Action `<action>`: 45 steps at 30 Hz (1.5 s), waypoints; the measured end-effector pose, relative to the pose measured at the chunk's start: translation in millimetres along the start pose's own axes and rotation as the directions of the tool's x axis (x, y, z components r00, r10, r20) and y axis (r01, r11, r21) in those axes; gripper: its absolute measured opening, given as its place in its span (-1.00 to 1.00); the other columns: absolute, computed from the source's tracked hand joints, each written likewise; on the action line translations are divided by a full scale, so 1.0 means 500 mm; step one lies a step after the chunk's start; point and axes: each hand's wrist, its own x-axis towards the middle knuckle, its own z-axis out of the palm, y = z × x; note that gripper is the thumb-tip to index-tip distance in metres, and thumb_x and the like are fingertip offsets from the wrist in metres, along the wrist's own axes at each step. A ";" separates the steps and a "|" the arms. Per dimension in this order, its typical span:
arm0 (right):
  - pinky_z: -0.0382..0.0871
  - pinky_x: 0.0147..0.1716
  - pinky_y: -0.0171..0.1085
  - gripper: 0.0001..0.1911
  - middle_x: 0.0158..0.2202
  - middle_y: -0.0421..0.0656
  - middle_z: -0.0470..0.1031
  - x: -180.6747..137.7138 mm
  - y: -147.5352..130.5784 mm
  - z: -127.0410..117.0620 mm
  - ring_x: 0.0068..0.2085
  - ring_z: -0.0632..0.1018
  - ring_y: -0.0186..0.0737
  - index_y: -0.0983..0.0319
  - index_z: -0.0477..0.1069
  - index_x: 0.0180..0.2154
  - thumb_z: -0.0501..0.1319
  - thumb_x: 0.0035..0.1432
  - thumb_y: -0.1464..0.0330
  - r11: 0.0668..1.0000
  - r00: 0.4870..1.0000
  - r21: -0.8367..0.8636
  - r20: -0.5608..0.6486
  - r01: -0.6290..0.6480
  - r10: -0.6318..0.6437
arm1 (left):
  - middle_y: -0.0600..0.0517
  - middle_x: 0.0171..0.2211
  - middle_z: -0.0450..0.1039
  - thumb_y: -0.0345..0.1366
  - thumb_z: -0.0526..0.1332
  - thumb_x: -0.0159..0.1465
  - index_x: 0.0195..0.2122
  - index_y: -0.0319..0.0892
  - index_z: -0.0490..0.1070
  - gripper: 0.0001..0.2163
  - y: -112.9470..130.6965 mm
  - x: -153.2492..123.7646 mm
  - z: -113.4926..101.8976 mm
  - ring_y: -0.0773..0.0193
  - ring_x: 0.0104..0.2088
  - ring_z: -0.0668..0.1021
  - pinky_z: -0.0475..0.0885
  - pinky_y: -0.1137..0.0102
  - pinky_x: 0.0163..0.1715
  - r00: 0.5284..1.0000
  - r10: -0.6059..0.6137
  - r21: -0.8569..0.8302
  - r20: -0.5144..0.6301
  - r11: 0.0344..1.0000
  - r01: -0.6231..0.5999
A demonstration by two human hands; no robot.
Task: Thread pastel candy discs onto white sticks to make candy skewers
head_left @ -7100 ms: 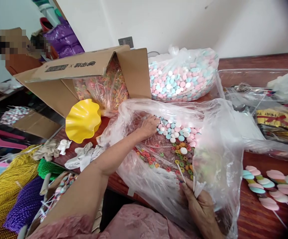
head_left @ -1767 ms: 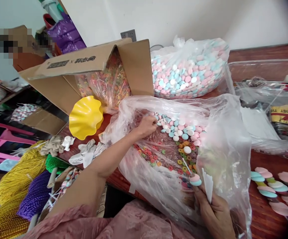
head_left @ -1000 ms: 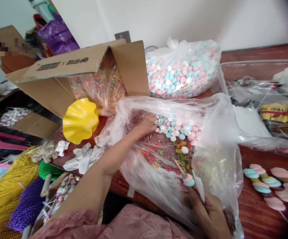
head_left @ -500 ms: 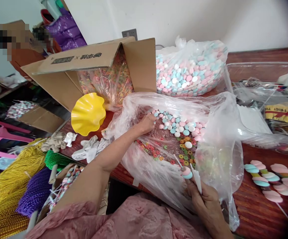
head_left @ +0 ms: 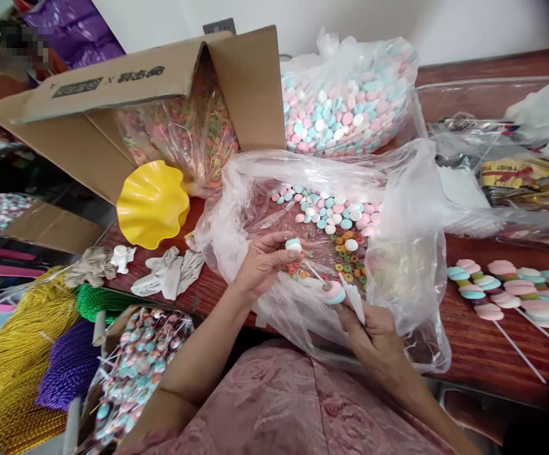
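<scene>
My left hand [head_left: 261, 262] pinches a small round candy [head_left: 294, 244], white and blue, just above the open clear plastic bag [head_left: 411, 253]. My right hand [head_left: 373, 328] grips a thin white stick with pink and blue candy discs [head_left: 335, 292] on it, plus spare white sticks [head_left: 352, 302]. The two hands are close, with the stick's tip pointing towards the left hand's candy. Inside the bag lie loose pastel discs [head_left: 331, 212] and small coloured ring candies [head_left: 345, 259].
Finished candy skewers [head_left: 496, 294] lie on the wooden table [head_left: 487, 354] at right. A cardboard box [head_left: 127, 107] with a bag of ring candies, a large bag of pastel discs [head_left: 345, 101] and a yellow wavy bowl [head_left: 153, 202] stand behind. Gold, green and purple cords [head_left: 32, 360] lie at left.
My left hand has drawn back out of the pile of pastel discs with one candy and come towards the stick. My right hand has stayed low, holding the stick.
</scene>
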 end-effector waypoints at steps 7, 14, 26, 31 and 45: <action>0.18 -0.52 -0.35 -0.65 -0.57 -0.26 0.30 -0.015 0.010 0.003 -0.55 0.29 -0.35 0.21 0.40 -0.45 0.09 0.39 0.25 0.997 1.000 -0.071 -0.002 0.014 -0.014 | 0.14 -0.44 0.60 -0.29 0.59 -0.19 -0.31 -0.14 0.59 -0.61 -0.047 -0.020 0.013 0.42 -0.54 0.56 0.52 0.50 -0.53 0.996 0.074 -0.043 -0.044 0.996 -0.076; 0.18 -0.51 -0.37 -0.70 -0.55 -0.28 0.28 -0.030 0.028 -0.004 -0.53 0.29 -0.37 0.23 0.41 -0.41 0.08 0.37 0.33 0.994 1.000 -0.109 0.026 -0.005 0.008 | 0.06 -0.27 0.66 -0.28 0.55 -0.04 -0.22 -0.14 0.62 -0.66 -0.070 -0.032 0.024 0.31 -0.40 0.67 0.55 0.49 -0.46 0.988 0.151 -0.005 -0.012 0.988 -0.151; 0.11 -0.56 -0.37 -0.75 -0.55 -0.28 0.29 -0.026 0.032 0.005 -0.55 0.26 -0.37 0.23 0.44 -0.35 0.10 0.37 0.36 0.998 0.999 -0.062 0.012 -0.030 0.031 | 0.00 -0.14 0.68 -0.27 0.47 0.14 -0.13 -0.08 0.64 -0.75 -0.124 -0.035 0.005 0.17 -0.14 0.71 0.62 0.33 -0.10 0.899 0.436 0.332 0.023 0.845 -0.419; 0.15 -0.56 -0.37 -0.77 -0.55 -0.28 0.30 -0.018 0.018 0.017 -0.55 0.28 -0.37 0.25 0.52 -0.25 0.12 0.38 0.35 1.000 0.999 0.005 -0.052 -0.001 0.002 | 0.02 -0.22 0.70 -0.25 0.41 0.22 -0.10 -0.08 0.62 -0.78 -0.144 -0.039 0.012 0.23 -0.28 0.72 0.65 0.33 -0.14 0.897 0.442 0.306 -0.026 0.857 -0.414; 0.06 -0.57 -0.35 -0.64 -0.60 -0.30 0.14 -0.007 0.043 0.054 -0.56 0.16 -0.40 0.24 0.40 -0.48 0.12 0.37 0.26 0.991 0.990 0.100 -0.101 -0.092 0.103 | -0.08 -0.02 0.64 -0.31 0.24 0.36 0.00 -0.11 0.58 -0.78 -0.144 -0.055 0.024 0.19 -0.01 0.66 0.58 0.31 0.04 0.701 0.594 0.638 0.394 0.372 -0.674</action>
